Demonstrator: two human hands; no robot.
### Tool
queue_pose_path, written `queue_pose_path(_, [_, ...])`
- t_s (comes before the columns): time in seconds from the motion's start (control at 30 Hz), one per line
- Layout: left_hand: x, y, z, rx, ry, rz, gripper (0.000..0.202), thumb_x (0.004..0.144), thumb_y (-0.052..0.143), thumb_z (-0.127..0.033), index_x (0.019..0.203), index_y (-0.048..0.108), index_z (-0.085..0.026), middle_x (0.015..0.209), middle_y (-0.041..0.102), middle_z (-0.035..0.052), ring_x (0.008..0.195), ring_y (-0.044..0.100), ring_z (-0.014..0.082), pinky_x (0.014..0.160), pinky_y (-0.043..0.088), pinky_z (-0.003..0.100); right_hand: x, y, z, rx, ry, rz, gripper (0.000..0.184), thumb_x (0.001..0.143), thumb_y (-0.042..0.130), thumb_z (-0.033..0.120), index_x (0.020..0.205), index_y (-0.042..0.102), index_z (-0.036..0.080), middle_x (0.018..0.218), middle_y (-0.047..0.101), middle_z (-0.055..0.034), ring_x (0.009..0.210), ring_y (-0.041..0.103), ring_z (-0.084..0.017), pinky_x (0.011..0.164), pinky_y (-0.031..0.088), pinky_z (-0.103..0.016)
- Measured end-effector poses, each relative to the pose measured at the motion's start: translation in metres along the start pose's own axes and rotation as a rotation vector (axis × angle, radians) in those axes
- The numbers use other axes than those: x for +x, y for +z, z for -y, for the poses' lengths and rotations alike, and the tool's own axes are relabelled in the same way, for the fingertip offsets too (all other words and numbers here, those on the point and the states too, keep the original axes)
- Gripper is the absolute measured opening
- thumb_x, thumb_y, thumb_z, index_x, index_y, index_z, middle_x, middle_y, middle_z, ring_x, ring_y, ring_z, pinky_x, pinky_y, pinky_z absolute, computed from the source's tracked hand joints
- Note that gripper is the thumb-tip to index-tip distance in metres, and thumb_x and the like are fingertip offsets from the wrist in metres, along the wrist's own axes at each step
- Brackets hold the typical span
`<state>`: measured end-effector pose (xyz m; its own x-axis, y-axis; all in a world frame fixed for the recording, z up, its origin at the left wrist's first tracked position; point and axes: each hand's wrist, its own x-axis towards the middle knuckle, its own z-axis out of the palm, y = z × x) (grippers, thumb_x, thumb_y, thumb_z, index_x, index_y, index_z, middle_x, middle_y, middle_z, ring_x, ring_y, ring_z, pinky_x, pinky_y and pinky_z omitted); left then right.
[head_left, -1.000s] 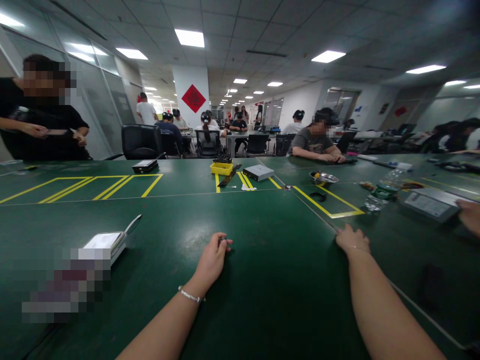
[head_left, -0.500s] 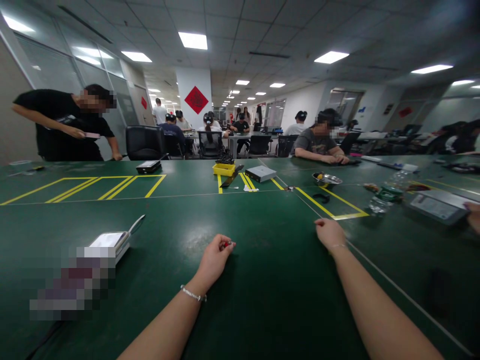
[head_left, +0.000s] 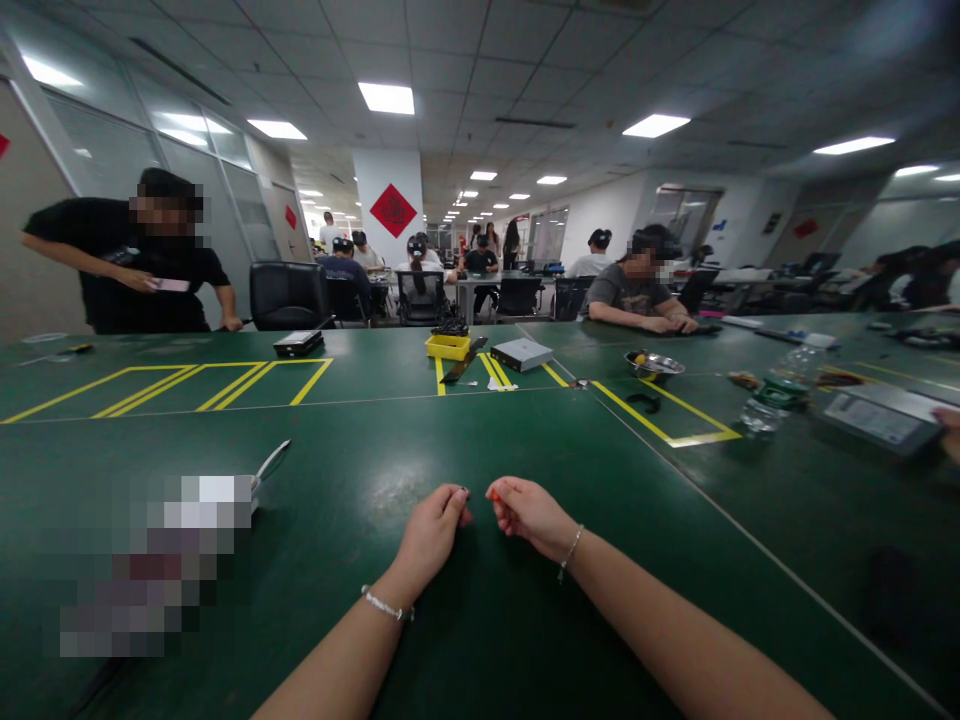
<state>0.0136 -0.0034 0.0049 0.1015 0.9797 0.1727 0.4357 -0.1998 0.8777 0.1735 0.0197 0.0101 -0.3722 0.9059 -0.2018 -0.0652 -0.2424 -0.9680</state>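
Over the middle of the green table [head_left: 360, 640], my two hands are close together with a narrow gap between their fingertips. My left hand [head_left: 431, 528] is closed in a pinch, thumb against fingers; a tiny dark and silvery tip shows at its fingertips, too small to name. Opposite it, my right hand [head_left: 531, 517] pinches a small orange piece [head_left: 493, 494], its other fingers curled in. Most of what each hand holds is hidden by the fingers.
A blurred-out device [head_left: 172, 560] with a cable lies at left. Farther back are a yellow bin [head_left: 448, 347], a grey metal box [head_left: 521, 353], a metal bowl [head_left: 655, 363] and a plastic bottle [head_left: 780, 390]. People sit and stand beyond; a person's hand [head_left: 949, 425] shows at far right.
My right hand has come inward from the right side of the table to beside my left hand, and an orange piece now shows in it. My left hand has barely moved.
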Motion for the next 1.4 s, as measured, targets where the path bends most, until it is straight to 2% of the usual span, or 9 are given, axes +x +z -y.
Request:
queue_pose_path(0.2, [0.0,0.002,0.0,0.049,-0.029,-0.01,0.026,0.073,0.041,-0.038,0.083,0.056,-0.018,0.066,0.057,-0.0014,0.062,0.051,0.013,0.057,0.037,0.023,0.003,-0.006,-0.001,0.172,0.007,0.004,0.026,0.059,0.066,0.029,0.076,0.051,0.015,0.065,0.056,-0.0001,0.053,0.049,-0.006,0.052,0.039,-0.021])
queue_pose_path(0.5, [-0.001,0.001,0.002,0.092,-0.01,-0.011,0.022,0.071,0.045,-0.034,0.083,0.057,-0.02,0.067,0.056,-0.002,0.062,0.05,0.0128,0.058,0.036,0.023,0.003,-0.006,-0.004,0.195,0.004,0.017,0.025,0.061,0.064,0.025,0.082,0.057,0.015,0.073,0.057,-0.0018,0.059,0.051,-0.007,0.059,0.041,-0.022])
queue_pose_path(0.67, [-0.002,-0.001,-0.001,0.056,0.004,0.024,0.03,0.077,0.035,-0.041,0.077,0.056,-0.019,0.066,0.058,-0.0018,0.061,0.051,0.0124,0.057,0.036,0.023,0.001,-0.004,-0.002,0.18,0.004,0.025,0.022,0.06,0.065,0.023,0.079,0.057,0.015,0.065,0.054,0.001,0.057,0.049,-0.006,0.057,0.04,-0.021])
queue_pose_path(0.8, [-0.002,0.0,0.0,0.049,0.005,0.035,0.034,0.079,0.031,-0.041,0.068,0.053,-0.018,0.061,0.056,-0.0022,0.058,0.05,0.0116,0.056,0.036,0.022,-0.003,0.001,0.0,0.143,-0.017,0.082,0.021,0.067,0.057,0.033,0.072,0.055,0.013,0.057,0.05,0.0021,0.051,0.047,-0.006,0.051,0.037,-0.021])
queue_pose_path(0.9, [-0.001,0.002,0.002,0.046,0.021,0.031,0.028,0.078,0.035,-0.039,0.072,0.054,-0.019,0.064,0.057,-0.0026,0.06,0.05,0.0113,0.057,0.036,0.022,-0.004,0.004,-0.001,0.149,0.005,0.13,0.024,0.071,0.052,0.037,0.071,0.053,0.013,0.058,0.051,0.0015,0.05,0.048,-0.006,0.052,0.038,-0.021])
queue_pose_path(1.0, [-0.001,0.003,0.004,0.049,0.035,0.024,0.02,0.076,0.042,-0.033,0.079,0.056,-0.02,0.07,0.058,-0.0025,0.065,0.051,0.0115,0.06,0.037,0.022,-0.003,0.004,-0.003,0.159,0.014,0.144,0.02,0.065,0.06,0.03,0.076,0.053,0.014,0.066,0.055,-0.0001,0.057,0.05,-0.007,0.057,0.039,-0.022])
queue_pose_path(1.13, [0.0,0.003,0.006,0.013,0.045,0.006,0.014,0.071,0.047,-0.023,0.083,0.055,-0.02,0.075,0.059,-0.0024,0.07,0.052,0.0109,0.065,0.039,0.022,-0.003,0.003,-0.002,0.174,0.015,0.126,0.025,0.059,0.065,0.022,0.08,0.054,0.014,0.074,0.057,-0.0011,0.06,0.052,-0.007,0.06,0.04,-0.022])
queue_pose_path(1.3, [0.0,0.004,0.006,-0.025,0.049,-0.003,0.019,0.066,0.05,-0.015,0.084,0.053,-0.019,0.075,0.057,-0.0023,0.07,0.052,0.0103,0.064,0.04,0.021,-0.004,0.005,0.0,0.148,0.008,0.128,0.017,0.067,0.057,0.029,0.072,0.053,0.013,0.06,0.054,0.0001,0.053,0.049,-0.007,0.054,0.038,-0.022])
queue_pose_path(1.4, [0.0,0.004,0.006,-0.014,0.037,-0.004,0.02,0.065,0.051,-0.014,0.085,0.054,-0.019,0.075,0.058,-0.0019,0.069,0.052,0.0105,0.065,0.04,0.022,-0.005,0.006,0.0,0.133,0.005,0.132,0.015,0.067,0.056,0.027,0.07,0.053,0.013,0.058,0.054,0.0005,0.051,0.049,-0.007,0.053,0.037,-0.022])
